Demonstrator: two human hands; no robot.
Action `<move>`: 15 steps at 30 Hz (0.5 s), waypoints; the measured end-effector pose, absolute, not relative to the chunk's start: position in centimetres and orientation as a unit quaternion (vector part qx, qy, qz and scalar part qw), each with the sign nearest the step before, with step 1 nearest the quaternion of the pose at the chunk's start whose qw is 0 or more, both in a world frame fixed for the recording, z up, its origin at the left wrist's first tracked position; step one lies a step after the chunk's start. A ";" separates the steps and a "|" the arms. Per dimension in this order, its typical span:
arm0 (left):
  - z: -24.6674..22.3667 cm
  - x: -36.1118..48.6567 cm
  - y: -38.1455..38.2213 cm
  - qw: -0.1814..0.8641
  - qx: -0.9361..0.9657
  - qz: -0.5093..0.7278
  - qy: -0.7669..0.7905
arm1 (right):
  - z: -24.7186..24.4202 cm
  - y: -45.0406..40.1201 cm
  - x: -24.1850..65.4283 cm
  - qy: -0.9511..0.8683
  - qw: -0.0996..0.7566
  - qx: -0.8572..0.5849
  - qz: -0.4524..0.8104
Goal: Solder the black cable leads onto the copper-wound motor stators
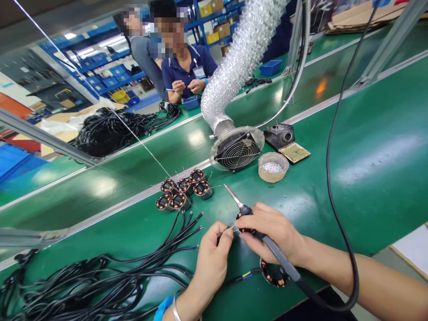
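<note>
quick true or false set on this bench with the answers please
1. The right hand holds a soldering iron. True.
2. The left hand lies open and flat. False: it pinches a cable end.
3. A fan sits at the end of the silver duct. True.
4. The round dish by the fan is empty. False: it holds silvery bits.

Crinkled shiny metallic duct (234, 62), glossy green tabletop (377, 169), matt black cables (110, 276)
</note>
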State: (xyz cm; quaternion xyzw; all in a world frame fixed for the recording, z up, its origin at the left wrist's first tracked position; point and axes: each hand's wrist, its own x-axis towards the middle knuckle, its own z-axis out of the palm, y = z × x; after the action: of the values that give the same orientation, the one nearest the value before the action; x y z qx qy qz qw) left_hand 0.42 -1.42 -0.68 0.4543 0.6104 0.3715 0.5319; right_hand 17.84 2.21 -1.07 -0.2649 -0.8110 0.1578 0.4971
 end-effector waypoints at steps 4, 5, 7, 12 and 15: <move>-0.7 0.4 -1.6 0.522 0.463 0.366 0.615 | -0.2 1.9 19.5 -0.785 0.519 -0.270 0.205; -0.7 0.4 -1.6 0.520 0.464 0.367 0.616 | 0.1 1.8 19.9 -0.774 0.520 -0.282 0.225; -0.7 0.5 -1.5 0.514 0.466 0.368 0.619 | 0.6 1.7 20.7 -0.750 0.518 -0.309 0.272; -0.5 0.6 -1.3 0.500 0.471 0.369 0.627 | 1.2 1.8 21.5 -0.674 0.554 -0.316 0.373; -0.4 0.7 -1.3 0.498 0.470 0.368 0.629 | 1.1 1.9 21.4 -0.627 0.567 -0.335 0.416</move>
State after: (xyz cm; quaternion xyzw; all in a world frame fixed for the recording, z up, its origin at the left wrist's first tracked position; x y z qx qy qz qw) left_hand 0.70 -1.31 -0.43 0.4699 0.6293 0.3679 0.4978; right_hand 21.41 1.85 1.15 -0.3351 -0.6271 0.4157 0.5671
